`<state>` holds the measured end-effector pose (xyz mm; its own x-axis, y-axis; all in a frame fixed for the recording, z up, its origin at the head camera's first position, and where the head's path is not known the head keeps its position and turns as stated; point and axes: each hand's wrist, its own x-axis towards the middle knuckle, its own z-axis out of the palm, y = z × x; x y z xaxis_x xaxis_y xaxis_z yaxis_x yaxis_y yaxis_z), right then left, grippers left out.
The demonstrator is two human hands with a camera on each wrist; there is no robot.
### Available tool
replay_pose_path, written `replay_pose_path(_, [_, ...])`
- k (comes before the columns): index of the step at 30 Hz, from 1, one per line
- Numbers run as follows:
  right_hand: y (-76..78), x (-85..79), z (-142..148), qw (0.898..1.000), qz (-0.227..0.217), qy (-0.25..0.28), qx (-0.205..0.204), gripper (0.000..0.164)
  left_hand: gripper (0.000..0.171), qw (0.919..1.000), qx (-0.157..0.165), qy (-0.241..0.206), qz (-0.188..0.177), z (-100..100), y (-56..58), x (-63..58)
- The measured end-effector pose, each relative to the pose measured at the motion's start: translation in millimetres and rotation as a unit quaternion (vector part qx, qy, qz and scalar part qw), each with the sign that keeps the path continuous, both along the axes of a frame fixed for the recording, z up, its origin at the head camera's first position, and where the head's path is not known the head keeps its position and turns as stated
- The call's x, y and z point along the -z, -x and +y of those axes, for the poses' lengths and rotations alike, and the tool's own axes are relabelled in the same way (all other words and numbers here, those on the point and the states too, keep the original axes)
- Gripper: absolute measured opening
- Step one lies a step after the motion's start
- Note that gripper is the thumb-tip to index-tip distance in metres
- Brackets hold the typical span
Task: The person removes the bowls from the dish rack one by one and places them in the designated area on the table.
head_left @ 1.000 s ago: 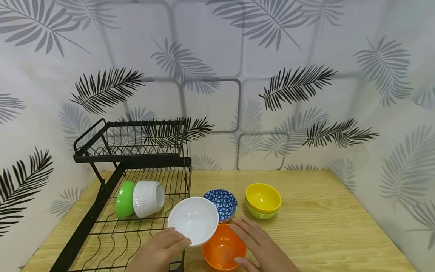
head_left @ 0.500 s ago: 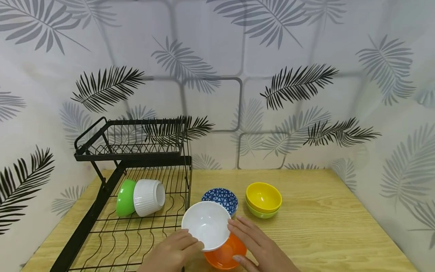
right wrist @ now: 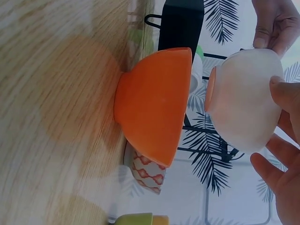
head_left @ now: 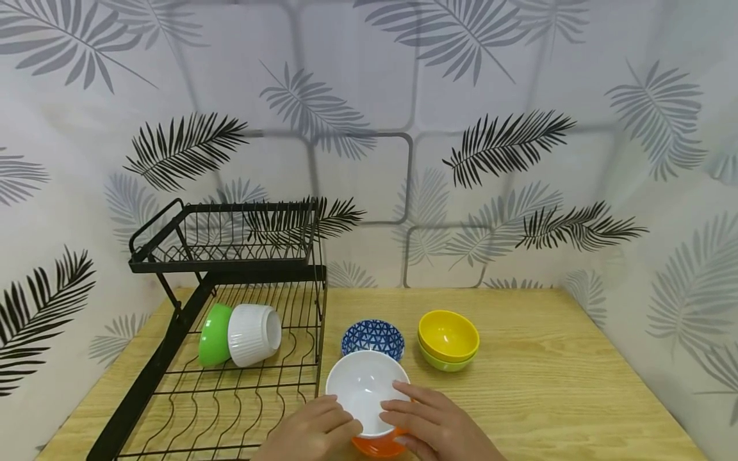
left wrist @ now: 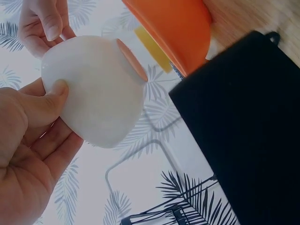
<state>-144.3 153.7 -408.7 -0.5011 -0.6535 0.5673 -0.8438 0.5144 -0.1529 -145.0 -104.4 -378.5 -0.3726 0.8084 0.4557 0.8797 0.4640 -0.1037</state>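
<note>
While hands (head_left: 314, 428) (head_left: 441, 422) hold a white bowl (head_left: 362, 387), a yellow bowl (head_left: 448, 333) nests in another (head_left: 446, 365).

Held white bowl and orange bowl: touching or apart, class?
Apart: the right wrist view shows a gap between the held white bowl's foot and the orange bowl's rim.

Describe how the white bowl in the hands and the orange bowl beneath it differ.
The left hand and right hand hold the white bowl up; the orange bowl stands on the table. In the head view, the white bowl's inside shows, while the orange bowl is mostly hidden. The white bowl is pale, the orange bowl bright. Both are round and open upward.
</note>
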Motion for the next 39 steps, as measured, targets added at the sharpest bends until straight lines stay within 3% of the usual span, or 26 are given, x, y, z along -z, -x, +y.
replay_pose_path(9, [-0.9, -4.9, 3.9, 1.000, -0.020, -0.004, -0.019, 0.019, 0.025, 0.9998, 0.008, 0.001, 0.019, 5.1, -1.2, 2.9])
replay_pose_path(15, [-2.0, -9.5, 3.6, 0.999, -0.041, 0.009, -0.018, 0.024, 0.022, 0.9998, 0.008, 0.000, 0.015, 6.6, -0.9, 2.6])
replay_pose_path(20, [-1.1, -9.3, 2.0, 0.999, -0.027, 0.012, -0.023, 0.023, 0.026, 0.9999, 0.001, 0.002, -0.011, 5.3, -0.5, 2.0])
replay_pose_path(27, [-1.3, -9.8, 1.7, 0.999, -0.008, 0.018, -0.028, 0.025, 0.035, 0.9997, -0.006, -0.018, -0.017, 2.4, 3.1, 6.3])
replay_pose_path(31, [-3.4, -9.9, 2.0, 0.999, -0.023, 0.023, -0.008, 0.024, 0.049, 0.9993, -0.031, -0.022, -0.003, -4.4, 7.8, 8.7])
replay_pose_path(35, [-3.5, -7.1, 3.8, 0.999, -0.030, 0.017, 0.005, 0.025, 0.049, 0.9978, -0.065, -0.012, 0.011, -13.3, 9.3, 9.9])
replay_pose_path(39, [-2.4, -3.7, 5.4, 0.999, -0.034, 0.011, 0.007, 0.025, 0.051, 0.9970, -0.076, -0.016, 0.008, -21.3, 11.0, 10.7])
